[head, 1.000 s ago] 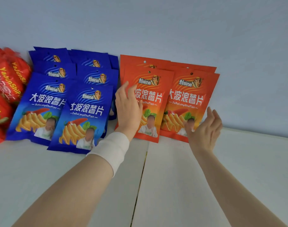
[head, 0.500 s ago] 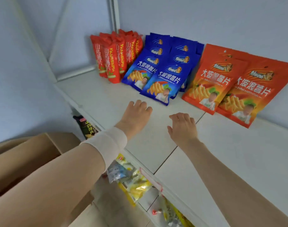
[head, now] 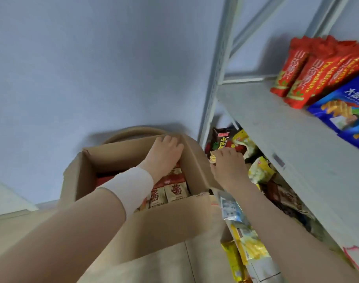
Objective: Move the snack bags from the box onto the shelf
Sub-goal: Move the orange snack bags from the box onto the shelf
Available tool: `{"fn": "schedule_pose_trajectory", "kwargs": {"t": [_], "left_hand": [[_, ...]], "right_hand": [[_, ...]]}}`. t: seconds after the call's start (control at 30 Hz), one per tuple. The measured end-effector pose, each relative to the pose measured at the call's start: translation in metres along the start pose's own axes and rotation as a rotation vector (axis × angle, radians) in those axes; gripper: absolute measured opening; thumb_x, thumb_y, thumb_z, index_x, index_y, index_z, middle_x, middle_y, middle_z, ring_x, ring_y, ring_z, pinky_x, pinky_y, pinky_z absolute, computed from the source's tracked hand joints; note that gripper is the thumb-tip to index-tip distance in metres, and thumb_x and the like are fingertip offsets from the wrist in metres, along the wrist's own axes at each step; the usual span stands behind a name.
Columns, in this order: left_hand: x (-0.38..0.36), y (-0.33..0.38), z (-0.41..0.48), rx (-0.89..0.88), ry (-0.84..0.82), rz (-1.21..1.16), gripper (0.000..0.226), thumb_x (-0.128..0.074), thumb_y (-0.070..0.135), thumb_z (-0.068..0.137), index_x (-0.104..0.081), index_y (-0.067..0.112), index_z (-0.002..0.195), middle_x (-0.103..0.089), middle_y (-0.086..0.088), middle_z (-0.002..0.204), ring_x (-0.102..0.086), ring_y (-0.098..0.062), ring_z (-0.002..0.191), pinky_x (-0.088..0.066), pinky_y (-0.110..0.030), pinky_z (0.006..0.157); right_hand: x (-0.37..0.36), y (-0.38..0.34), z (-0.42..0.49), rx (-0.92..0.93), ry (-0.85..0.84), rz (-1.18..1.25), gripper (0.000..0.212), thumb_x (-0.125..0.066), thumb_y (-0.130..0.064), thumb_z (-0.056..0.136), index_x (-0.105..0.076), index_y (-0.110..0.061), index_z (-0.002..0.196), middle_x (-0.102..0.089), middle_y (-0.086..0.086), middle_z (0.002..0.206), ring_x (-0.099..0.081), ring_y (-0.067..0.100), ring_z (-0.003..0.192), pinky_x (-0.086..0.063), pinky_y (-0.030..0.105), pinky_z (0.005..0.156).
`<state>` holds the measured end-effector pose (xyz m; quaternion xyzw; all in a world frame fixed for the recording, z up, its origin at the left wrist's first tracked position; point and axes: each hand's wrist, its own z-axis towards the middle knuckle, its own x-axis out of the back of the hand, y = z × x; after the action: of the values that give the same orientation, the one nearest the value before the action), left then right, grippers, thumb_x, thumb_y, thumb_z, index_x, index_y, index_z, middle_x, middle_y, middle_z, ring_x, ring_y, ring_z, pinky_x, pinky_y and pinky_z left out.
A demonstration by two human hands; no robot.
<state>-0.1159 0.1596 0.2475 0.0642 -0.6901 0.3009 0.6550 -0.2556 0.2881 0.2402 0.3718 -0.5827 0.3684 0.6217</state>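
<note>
Partly done: red bags [head: 309, 74] and blue bags [head: 342, 111] are already standing on the shelf [head: 276, 123], up and right of the box [head: 154, 227]. Plenty left: snack bags [head: 175, 189] are lying packed inside the box, along its right side.

I am reaching my left hand [head: 164, 154] into the box's far right corner, just over those bags. Its fingers are bending downward with the tips hidden, so I cannot tell if they are pinching anything. My right hand [head: 227, 168] is hanging just outside the box's right wall, fingers loosely curled, holding nothing I can see.
</note>
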Motion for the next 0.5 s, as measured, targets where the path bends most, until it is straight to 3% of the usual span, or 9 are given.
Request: {"fn": "schedule_pose_trajectory", "kwargs": {"t": [0.23, 0.5], "left_hand": [[-0.112, -0.103, -0.054, 0.18, -0.21, -0.071, 0.027, -0.048, 0.019, 0.093, -0.047, 0.014, 0.119, -0.052, -0.008, 0.118, -0.048, -0.027, 0.111, -0.04, -0.038, 0.09], [-0.236, -0.146, -0.073, 0.412, -0.437, -0.303, 0.03, -0.048, 0.025, 0.095, -0.045, 0.016, 0.124, -0.052, -0.007, 0.124, -0.048, -0.026, 0.114, -0.041, -0.037, 0.091]], "right_hand": [[-0.073, -0.118, 0.048, 0.167, -0.146, 0.014, 0.036, -0.041, -0.034, 0.095, -0.049, -0.016, 0.126, -0.052, 0.005, 0.128, -0.044, 0.025, 0.12, -0.034, 0.036, 0.097], [-0.191, -0.185, 0.093, 0.203, -0.494, 0.094, 0.05, -0.04, -0.044, 0.095, -0.042, -0.012, 0.134, -0.045, 0.008, 0.14, -0.037, 0.025, 0.132, -0.031, 0.039, 0.108]]}}
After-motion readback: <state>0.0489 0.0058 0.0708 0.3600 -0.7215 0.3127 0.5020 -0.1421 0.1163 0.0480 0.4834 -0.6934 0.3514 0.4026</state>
